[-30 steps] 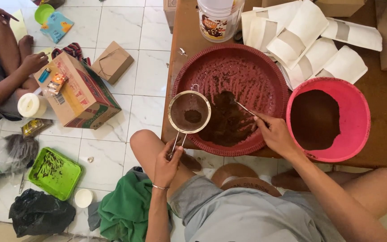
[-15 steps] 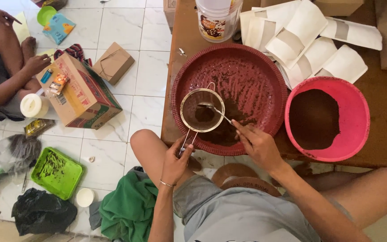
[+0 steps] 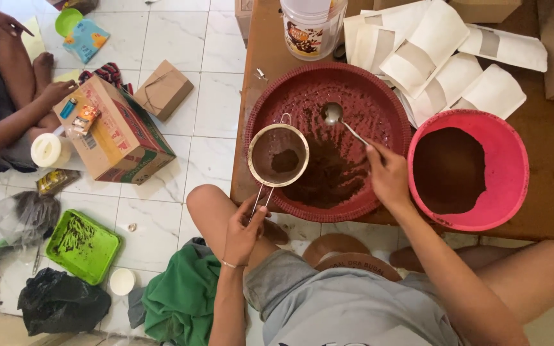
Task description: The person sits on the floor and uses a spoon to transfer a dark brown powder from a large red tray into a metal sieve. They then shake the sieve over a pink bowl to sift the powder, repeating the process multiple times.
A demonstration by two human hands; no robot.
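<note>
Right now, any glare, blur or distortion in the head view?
Head view: soft even daylight, weak shadows; faint sheen on the white floor tiles; spoon and sieve sharp, no motion blur; wide-angle bend at the edges, table edges slanting.

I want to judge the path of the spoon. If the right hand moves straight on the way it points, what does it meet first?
The right hand points along the spoon toward the far wall of the red basin; that wall likely comes first, though depth is unclear.
</note>
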